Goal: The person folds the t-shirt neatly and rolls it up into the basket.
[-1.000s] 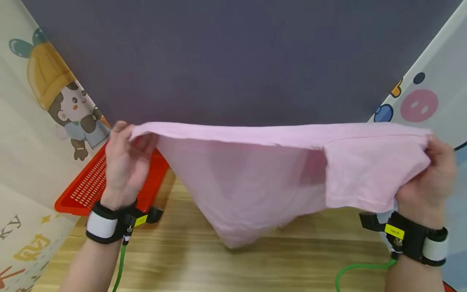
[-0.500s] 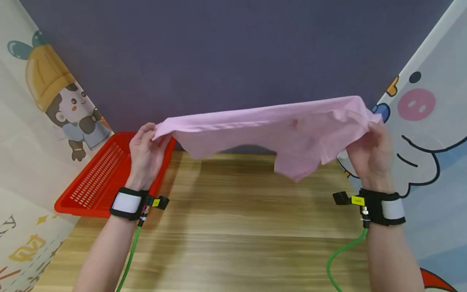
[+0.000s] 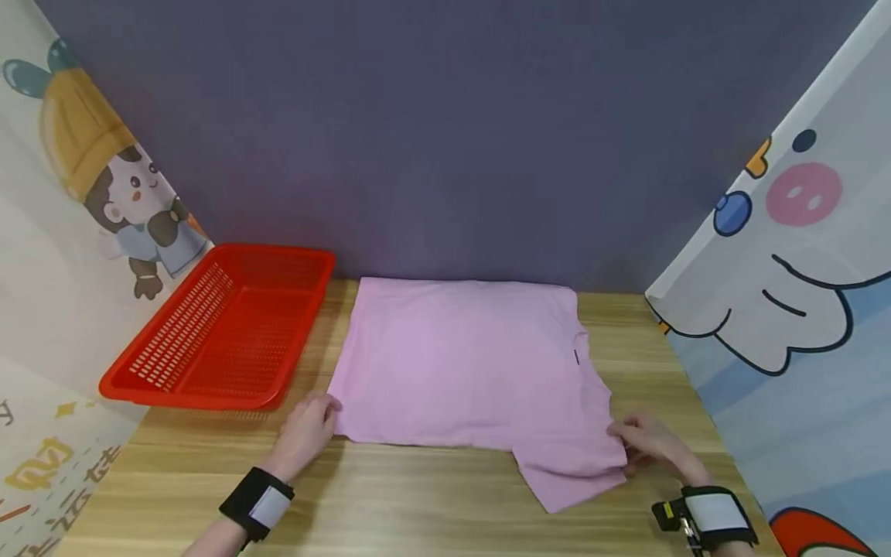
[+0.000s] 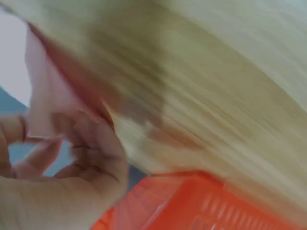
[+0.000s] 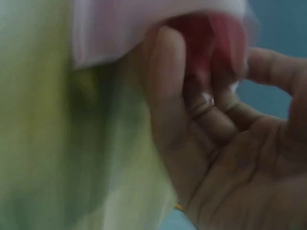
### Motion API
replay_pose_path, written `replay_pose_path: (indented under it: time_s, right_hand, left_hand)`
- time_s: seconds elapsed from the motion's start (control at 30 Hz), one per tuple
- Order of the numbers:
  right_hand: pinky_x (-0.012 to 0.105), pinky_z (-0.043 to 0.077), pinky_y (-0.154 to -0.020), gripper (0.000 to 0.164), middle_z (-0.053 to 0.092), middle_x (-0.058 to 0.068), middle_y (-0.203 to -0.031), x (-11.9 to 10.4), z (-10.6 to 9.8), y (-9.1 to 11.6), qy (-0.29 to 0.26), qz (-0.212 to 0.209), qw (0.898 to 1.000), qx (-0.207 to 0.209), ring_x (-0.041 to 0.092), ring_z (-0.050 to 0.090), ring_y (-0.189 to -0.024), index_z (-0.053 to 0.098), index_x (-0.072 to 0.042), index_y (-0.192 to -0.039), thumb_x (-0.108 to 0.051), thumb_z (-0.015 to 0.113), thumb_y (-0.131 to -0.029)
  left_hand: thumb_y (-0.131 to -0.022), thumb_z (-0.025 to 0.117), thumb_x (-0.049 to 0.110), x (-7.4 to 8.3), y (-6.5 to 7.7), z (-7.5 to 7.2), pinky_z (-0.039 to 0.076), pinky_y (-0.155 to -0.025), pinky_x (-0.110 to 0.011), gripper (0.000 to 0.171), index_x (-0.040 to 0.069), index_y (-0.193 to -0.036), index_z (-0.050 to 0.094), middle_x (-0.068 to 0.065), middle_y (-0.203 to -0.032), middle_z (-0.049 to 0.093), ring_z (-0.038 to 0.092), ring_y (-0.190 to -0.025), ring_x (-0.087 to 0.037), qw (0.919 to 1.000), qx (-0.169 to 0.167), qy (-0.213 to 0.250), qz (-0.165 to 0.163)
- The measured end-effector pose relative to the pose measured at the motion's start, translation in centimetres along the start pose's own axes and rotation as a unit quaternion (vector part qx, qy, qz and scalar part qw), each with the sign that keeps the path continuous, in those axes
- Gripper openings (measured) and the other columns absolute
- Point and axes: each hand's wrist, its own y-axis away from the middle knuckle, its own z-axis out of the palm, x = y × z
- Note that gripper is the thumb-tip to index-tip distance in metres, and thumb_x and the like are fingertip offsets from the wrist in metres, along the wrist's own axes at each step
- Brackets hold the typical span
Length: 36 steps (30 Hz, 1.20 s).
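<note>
A pink T-shirt [image 3: 459, 363] lies spread over the wooden table, its straight hem to the left and a short sleeve [image 3: 567, 476] sticking out at the near right. At the near left corner of the hem, my left hand [image 3: 306, 435] pinches the fabric between thumb and fingers. My right hand [image 3: 654, 442] pinches the shirt's right edge close to the sleeve. The right wrist view is blurred, with pink cloth [image 5: 230, 43] between the thumb and fingers. In the left wrist view, a pink fold [image 4: 53, 91] runs into the fingers.
A red plastic basket [image 3: 292, 375] with slotted sides stands on the table left of the shirt. A dark grey panel [image 3: 445, 139] rises behind the table [image 3: 418, 503]. Printed cartoon sheets flank it on the left [image 3: 56, 271] and right [image 3: 821, 309].
The T-shirt hung in the air between both hands; it has swung out and come down flat on the table. Both hands have lowered towards me, still holding its edge.
</note>
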Motion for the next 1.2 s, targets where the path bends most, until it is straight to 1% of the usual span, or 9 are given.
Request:
replay_pose_path:
  time_s: [0.07,0.13,0.3,0.4,0.5,0.67,0.77,1.07,1.2]
  right_hand:
    - [0.029,0.044,-0.047,0.025,0.053,0.001,-0.061,0.7,0.7,-0.2,0.082,-0.002,0.996,0.031,0.013,0.051,-0.052,0.053,-0.002,-0.077,-0.025,0.053,-0.084]
    - [0.026,0.038,-0.045,0.023,0.052,0.001,-0.063,0.5,1.1,-0.5,0.143,-0.028,0.986,0.084,0.013,0.047,-0.051,0.053,-0.003,-0.081,-0.026,0.055,-0.083]
    - [0.024,0.041,-0.054,0.020,0.059,0.004,-0.079,-0.8,2.9,-1.9,0.170,-0.181,0.958,0.144,0.014,0.052,-0.066,0.059,-0.006,-0.095,-0.018,0.062,-0.079]
    - [0.032,0.048,-0.073,0.028,0.063,0.010,-0.095,-0.8,4.1,-3.0,0.161,-0.266,0.940,0.138,0.023,0.059,-0.087,0.061,-0.003,-0.100,-0.010,0.068,-0.074]
    - [0.049,0.037,-0.093,0.047,0.053,0.025,-0.118,-0.4,5.0,-3.7,0.171,-0.301,0.931,0.118,0.039,0.049,-0.111,0.056,0.003,-0.112,-0.013,0.071,-0.071]
    - [0.067,0.011,-0.097,0.081,0.017,0.034,-0.141,0.5,5.6,-4.5,0.180,-0.268,0.946,0.041,0.057,0.011,-0.126,0.032,0.005,-0.134,-0.034,0.069,-0.072]
    - [0.070,0.004,-0.096,0.087,0.008,0.032,-0.144,0.9,5.7,-5.2,0.177,-0.256,0.950,0.023,0.059,0.000,-0.126,0.023,0.002,-0.138,-0.038,0.066,-0.074]
    - [0.067,0.002,-0.099,0.083,0.007,0.027,-0.146,1.3,5.2,-6.1,0.175,-0.259,0.949,0.025,0.055,-0.002,-0.129,0.022,-0.002,-0.140,-0.038,0.064,-0.077]
    - [0.062,0.023,-0.096,0.066,0.031,0.027,-0.137,0.8,4.1,-5.3,0.158,-0.285,0.943,0.067,0.049,0.024,-0.125,0.042,-0.002,-0.130,-0.028,0.068,-0.075]
  left_hand:
    - [-0.072,0.061,0.002,0.1,0.3,0.7,0.041,-0.065,-0.038,0.012,0.006,-0.082,0.065,-0.013,-0.083,0.054,0.050,-0.077,-0.030,0.9987,0.008,-0.038,0.032]
    - [-0.072,0.063,0.003,0.5,0.2,1.3,0.040,-0.071,-0.038,0.017,0.008,-0.088,0.064,-0.012,-0.087,0.050,0.047,-0.082,-0.029,0.9963,0.008,-0.039,0.076]
    - [-0.076,0.067,0.013,1.5,-0.4,2.4,0.037,-0.094,-0.047,0.035,0.008,-0.109,0.058,-0.013,-0.116,0.051,0.045,-0.110,-0.031,0.9799,-0.077,0.045,0.179]
    - [-0.077,0.068,0.026,1.1,-1.0,3.2,0.023,-0.103,-0.055,0.054,0.008,-0.124,0.049,-0.018,-0.135,0.040,0.032,-0.127,-0.038,0.9710,-0.131,0.052,0.193]
    - [-0.074,0.067,0.044,0.6,-1.5,3.7,0.010,-0.106,-0.058,0.077,0.011,-0.136,0.035,-0.017,-0.146,0.022,0.015,-0.135,-0.039,0.9686,-0.180,0.024,0.170]
    - [-0.063,0.064,0.065,0.3,-1.5,4.1,-0.002,-0.107,-0.057,0.105,0.016,-0.143,0.018,-0.015,-0.151,0.000,-0.001,-0.138,-0.036,0.9625,-0.245,0.008,0.117]
    - [-0.059,0.062,0.070,0.3,-1.1,4.4,-0.008,-0.105,-0.058,0.111,0.017,-0.144,0.012,-0.015,-0.150,-0.007,-0.008,-0.137,-0.036,0.9611,-0.256,0.014,0.102]
    - [-0.056,0.059,0.075,1.3,-0.3,4.6,-0.010,-0.104,-0.060,0.117,0.018,-0.144,0.008,-0.015,-0.150,-0.012,-0.013,-0.136,-0.036,0.9605,-0.265,-0.026,0.081]
    - [-0.067,0.059,0.067,3.1,-0.4,4.5,-0.002,-0.105,-0.060,0.100,0.015,-0.143,0.018,-0.017,-0.150,0.003,-0.002,-0.137,-0.038,0.9608,-0.230,-0.011,0.154]
